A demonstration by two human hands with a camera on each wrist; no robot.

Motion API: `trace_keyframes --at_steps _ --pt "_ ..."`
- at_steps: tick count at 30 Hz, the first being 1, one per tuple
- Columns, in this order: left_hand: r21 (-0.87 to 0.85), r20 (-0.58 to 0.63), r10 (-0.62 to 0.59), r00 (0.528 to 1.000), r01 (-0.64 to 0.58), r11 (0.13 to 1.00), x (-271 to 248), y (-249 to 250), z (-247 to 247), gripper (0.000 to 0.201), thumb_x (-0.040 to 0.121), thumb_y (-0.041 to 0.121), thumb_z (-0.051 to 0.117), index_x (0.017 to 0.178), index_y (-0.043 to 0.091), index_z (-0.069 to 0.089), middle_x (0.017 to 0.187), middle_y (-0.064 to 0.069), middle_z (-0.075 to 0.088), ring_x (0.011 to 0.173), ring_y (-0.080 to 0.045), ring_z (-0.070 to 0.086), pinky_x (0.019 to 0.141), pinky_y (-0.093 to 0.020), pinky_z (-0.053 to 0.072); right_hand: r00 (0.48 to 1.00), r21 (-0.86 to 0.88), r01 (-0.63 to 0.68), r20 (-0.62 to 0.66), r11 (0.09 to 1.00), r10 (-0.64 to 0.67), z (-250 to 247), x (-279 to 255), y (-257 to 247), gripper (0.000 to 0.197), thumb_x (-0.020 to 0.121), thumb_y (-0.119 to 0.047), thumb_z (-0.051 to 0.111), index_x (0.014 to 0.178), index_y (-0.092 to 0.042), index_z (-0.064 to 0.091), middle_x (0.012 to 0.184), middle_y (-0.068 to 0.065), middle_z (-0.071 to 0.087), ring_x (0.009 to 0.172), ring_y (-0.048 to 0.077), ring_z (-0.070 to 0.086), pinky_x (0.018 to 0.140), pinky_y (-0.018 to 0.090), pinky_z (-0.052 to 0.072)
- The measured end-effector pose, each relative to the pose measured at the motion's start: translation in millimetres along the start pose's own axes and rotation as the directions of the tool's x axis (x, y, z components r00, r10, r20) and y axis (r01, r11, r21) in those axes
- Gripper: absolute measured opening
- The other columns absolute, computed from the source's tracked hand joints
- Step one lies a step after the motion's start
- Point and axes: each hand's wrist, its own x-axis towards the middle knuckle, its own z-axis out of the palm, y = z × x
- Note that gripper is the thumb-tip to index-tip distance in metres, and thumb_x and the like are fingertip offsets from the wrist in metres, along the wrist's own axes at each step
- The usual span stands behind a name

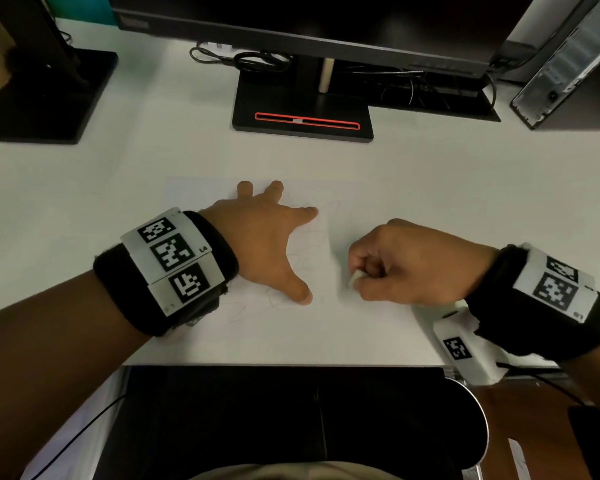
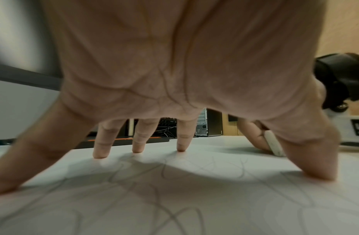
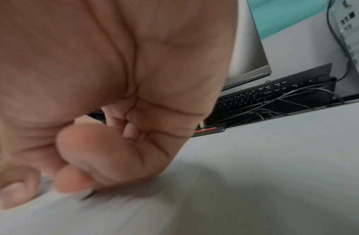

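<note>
— Paper (image 1: 201,209) first, from the left: how is it held down?
— It is pinned flat to the white desk (image 1: 84,174) by the left hand (image 1: 264,244). The fingers (image 2: 102,143) are spread wide apart and straight; only their tips and the thumb are pressed on the sheet, and the palm is raised off it.
— What is seen on the sheet?
— Faint pencil scribbles (image 2: 164,174) are seen under and around that hand.
— And further right?
— A white eraser (image 1: 354,279) is pinched between the thumb and curled fingers of the right hand (image 1: 409,265). Its tip is lowered to the surface, near the left thumb; whether paper or bare desk lies under it cannot be told.
— What is found behind?
— A black monitor stand (image 1: 302,109) is placed at the middle back of the desk, a keyboard (image 3: 265,95) is propped beneath the screen to its right, and a computer tower (image 1: 565,60) is stood at the far right.
</note>
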Motion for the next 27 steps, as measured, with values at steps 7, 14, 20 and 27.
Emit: trace_keyframes --at_steps 7,14,20,27 --pt "0.008 -0.009 0.003 1.000 -0.003 1.000 1 0 1 0.126 0.051 0.086 0.071 0.151 0.055 0.002 0.165 0.002 -0.001 0.149 -0.034 0.004 0.107 -0.055 0.040 1.000 0.001 0.001 0.011 1.000 -0.001 1 4 -7 0.019 0.090 -0.023 0.066 0.072 -0.016 0.064 0.050 -0.010 0.055 0.047 0.007 0.049 0.054 0.023 0.045" --pt "-0.006 -0.012 0.012 1.000 -0.012 1.000 2 0 2 0.125 0.052 0.085 0.072 0.152 0.055 0.004 0.165 0.001 -0.001 0.149 -0.036 0.002 0.109 -0.055 0.039 0.995 0.033 0.080 0.059 0.996 -0.082 12 9 -27 0.021 0.089 -0.020 0.066 0.069 -0.017 0.060 0.046 -0.014 0.052 0.049 0.007 0.051 0.051 0.016 0.039" --pt "-0.023 -0.002 0.008 1.000 -0.008 1.000 1 0 1 0.125 0.053 0.083 0.074 0.152 0.056 0.003 0.166 0.000 -0.004 0.150 -0.035 -0.002 0.112 -0.055 0.035 0.995 0.012 0.094 0.030 0.996 -0.094 15 14 -32 0.019 0.087 -0.022 0.066 0.071 -0.013 0.062 0.049 -0.006 0.054 0.050 0.009 0.050 0.051 0.018 0.039" --pt "-0.019 -0.003 0.013 1.000 -0.013 1.000 0 0 0 0.125 0.052 0.083 0.074 0.152 0.056 0.003 0.166 0.002 -0.003 0.150 -0.036 -0.001 0.110 -0.056 0.037 1.000 -0.004 0.023 -0.001 1.000 -0.023 7 19 -27 0.021 0.087 -0.024 0.066 0.069 -0.015 0.060 0.050 -0.004 0.054 0.051 0.008 0.050 0.052 0.021 0.041"
